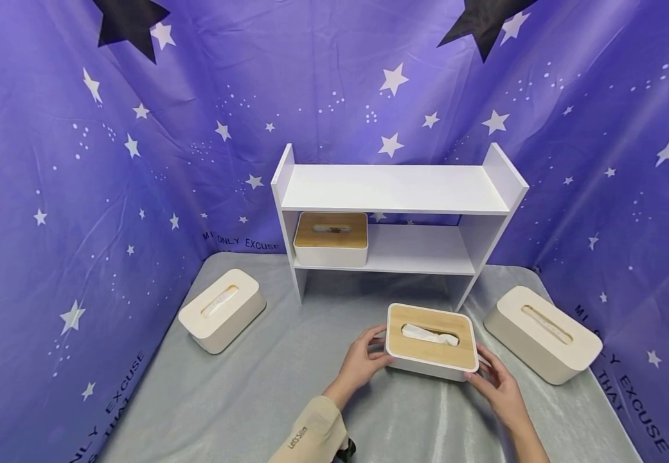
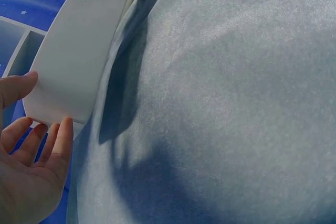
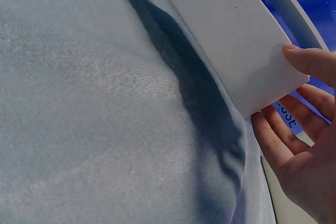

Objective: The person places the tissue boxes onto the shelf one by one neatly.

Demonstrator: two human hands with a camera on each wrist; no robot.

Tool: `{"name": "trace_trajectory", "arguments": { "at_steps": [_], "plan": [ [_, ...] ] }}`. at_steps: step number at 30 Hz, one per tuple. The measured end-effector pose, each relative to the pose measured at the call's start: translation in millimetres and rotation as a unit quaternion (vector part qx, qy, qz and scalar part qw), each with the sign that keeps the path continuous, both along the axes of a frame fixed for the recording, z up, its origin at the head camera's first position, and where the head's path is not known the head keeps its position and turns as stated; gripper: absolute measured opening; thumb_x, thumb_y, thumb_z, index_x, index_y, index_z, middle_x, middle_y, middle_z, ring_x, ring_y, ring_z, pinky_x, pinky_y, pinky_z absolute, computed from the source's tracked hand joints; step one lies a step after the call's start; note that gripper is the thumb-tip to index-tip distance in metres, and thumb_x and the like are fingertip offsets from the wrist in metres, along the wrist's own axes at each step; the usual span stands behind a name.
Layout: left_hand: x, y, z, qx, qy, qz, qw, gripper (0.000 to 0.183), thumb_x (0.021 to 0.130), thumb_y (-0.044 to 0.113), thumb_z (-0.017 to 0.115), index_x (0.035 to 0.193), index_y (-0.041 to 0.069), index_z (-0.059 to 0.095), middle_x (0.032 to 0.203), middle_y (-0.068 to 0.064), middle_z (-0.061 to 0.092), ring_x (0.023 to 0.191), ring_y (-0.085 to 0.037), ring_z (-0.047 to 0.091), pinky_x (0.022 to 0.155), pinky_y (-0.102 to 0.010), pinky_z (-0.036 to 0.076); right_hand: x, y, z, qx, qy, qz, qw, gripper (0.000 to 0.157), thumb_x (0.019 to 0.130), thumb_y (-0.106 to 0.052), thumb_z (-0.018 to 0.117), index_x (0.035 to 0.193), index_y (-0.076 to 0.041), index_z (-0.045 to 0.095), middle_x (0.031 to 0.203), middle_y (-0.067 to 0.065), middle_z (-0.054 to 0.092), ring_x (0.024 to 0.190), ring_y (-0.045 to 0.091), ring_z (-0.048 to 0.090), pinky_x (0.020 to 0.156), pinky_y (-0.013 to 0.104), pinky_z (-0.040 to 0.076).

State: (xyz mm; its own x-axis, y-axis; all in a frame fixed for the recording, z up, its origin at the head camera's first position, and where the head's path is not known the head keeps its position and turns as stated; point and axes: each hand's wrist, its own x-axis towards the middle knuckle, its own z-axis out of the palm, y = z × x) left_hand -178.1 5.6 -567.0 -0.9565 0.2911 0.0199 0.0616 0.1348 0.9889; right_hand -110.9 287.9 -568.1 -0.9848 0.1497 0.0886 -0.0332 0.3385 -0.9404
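Note:
Both hands hold a white tissue box with a wooden lid [image 1: 421,357], one at each end, with white tissue showing in its slot. The left hand [image 1: 363,360] grips the left end; in the left wrist view its thumb lies on the box's white side [image 2: 73,51] and its fingertips [image 2: 66,124] touch the end. At the right end the right hand [image 1: 499,392] has its thumb near the front corner. The right wrist view shows the thumb on the white side [image 3: 231,35] and the fingers [image 3: 270,137] at the box's end.
A white two-tier shelf [image 1: 392,188] stands at the back, with another wooden-lidded tissue box [image 1: 331,257] on its lower tier at the left. Cream tissue boxes lie at the left [image 1: 222,312] and the right [image 1: 544,334] on the grey cloth [image 1: 207,405]. Starry purple curtains [image 1: 334,77] surround the table.

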Motion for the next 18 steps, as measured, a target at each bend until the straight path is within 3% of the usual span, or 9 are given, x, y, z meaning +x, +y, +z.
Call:
{"name": "trace_trajectory", "arguments": {
  "at_steps": [18],
  "plan": [
    [-1.4, -2.2, 3.9, 0.004, -0.001, -0.003, 1.0, 0.063, 0.084, -0.003, 0.075, 0.142, 0.006, 0.052, 0.14, -0.02, 0.052, 0.121, -0.036, 0.062, 0.084, -0.018, 0.06, -0.3, -1.0, 5.0, -0.009, 0.023, 0.011, 1.0, 0.066, 0.092, -0.004, 0.069, 0.148, 0.01, 0.036, 0.13, -0.035, 0.04, 0.11, -0.022, 0.048, 0.087, 0.0, 0.047]
  ]
}}
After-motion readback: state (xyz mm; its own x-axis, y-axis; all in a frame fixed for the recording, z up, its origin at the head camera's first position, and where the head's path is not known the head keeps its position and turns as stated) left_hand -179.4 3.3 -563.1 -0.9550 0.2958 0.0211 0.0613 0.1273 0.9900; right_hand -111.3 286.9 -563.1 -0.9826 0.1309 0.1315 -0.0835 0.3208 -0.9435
